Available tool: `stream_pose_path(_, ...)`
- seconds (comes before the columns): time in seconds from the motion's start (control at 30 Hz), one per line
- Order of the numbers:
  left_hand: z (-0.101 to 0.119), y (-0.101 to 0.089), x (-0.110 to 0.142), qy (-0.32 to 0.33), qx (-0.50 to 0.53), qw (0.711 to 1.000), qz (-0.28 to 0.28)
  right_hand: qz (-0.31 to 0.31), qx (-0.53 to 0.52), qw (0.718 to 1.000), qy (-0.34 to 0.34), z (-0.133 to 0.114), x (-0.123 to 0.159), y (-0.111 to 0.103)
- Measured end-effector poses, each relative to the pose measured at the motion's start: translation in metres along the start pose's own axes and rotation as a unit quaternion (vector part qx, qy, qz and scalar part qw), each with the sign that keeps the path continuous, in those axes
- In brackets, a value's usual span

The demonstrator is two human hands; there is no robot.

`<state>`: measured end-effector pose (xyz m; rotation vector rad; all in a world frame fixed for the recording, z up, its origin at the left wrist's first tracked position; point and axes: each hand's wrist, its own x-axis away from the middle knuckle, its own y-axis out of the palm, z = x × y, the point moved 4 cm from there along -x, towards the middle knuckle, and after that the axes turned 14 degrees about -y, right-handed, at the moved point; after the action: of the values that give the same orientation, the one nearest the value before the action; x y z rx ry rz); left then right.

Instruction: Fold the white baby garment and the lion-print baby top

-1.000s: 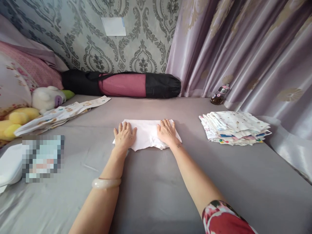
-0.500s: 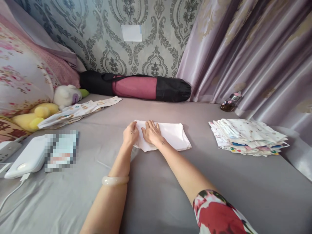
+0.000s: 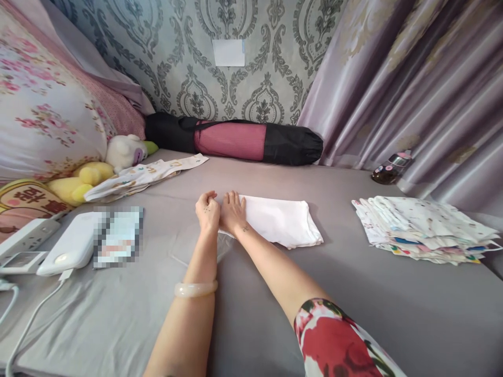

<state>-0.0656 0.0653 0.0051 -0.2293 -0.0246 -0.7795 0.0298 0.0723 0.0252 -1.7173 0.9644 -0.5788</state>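
A folded piece of white cloth [image 3: 279, 220] lies on the grey bed sheet in front of me. My right hand [image 3: 233, 210] rests flat on its left end, fingers stretched out and pointing away from me. Just beside it, at the cloth's left edge, my left hand [image 3: 207, 210] is closed with curled fingers. Whatever those fingers hold, if anything, is hidden from view. A pale bangle [image 3: 195, 289] circles my left forearm.
On the right sits a stack of folded printed cloths [image 3: 426, 228], with a dark bottle [image 3: 392, 167] behind it. A rolled mat bag [image 3: 231, 140] lies along the wall. Leftward are a printed cloth [image 3: 145, 178], plush toys [image 3: 121, 152], a white power bank [image 3: 74, 243] and a power strip [image 3: 31, 238].
My right hand has slid left across the cloth to its left end. The left hand has shifted slightly left, off the cloth's top corner. The whole view has turned a little left.
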Motion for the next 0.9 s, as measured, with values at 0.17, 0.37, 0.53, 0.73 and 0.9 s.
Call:
stream_pose_path(0.17, -0.002, 0.004, -0.001, 0.011, -0.012, 1.0, -0.006, 0.017, 0.023, 1.0, -0.001, -0.005, 0.002, 0.004)
stream_pose_path(0.37, 0.014, 0.003, 0.012, 0.036, -0.059, 0.997, -0.023, 0.0, -0.03, 0.999, -0.016, 0.008, -0.001, -0.002)
stream_pose_path(0.53, 0.023, 0.025, 0.039, 0.102, -0.128, 0.984, -0.072, 0.043, -0.011, 0.999, -0.03, 0.045, 0.031, -0.032)
stream_pose_path(0.73, 0.007, 0.082, 0.088, 0.295, -0.289, 0.894, -0.176, 0.015, 0.064, 0.998, -0.003, 0.087, 0.096, -0.048)
stream_pose_path(0.9, -0.003, 0.087, 0.109, 0.351, -0.396, 0.831, -0.172, 0.036, 0.065, 0.997, 0.003, 0.096, 0.116, -0.041)
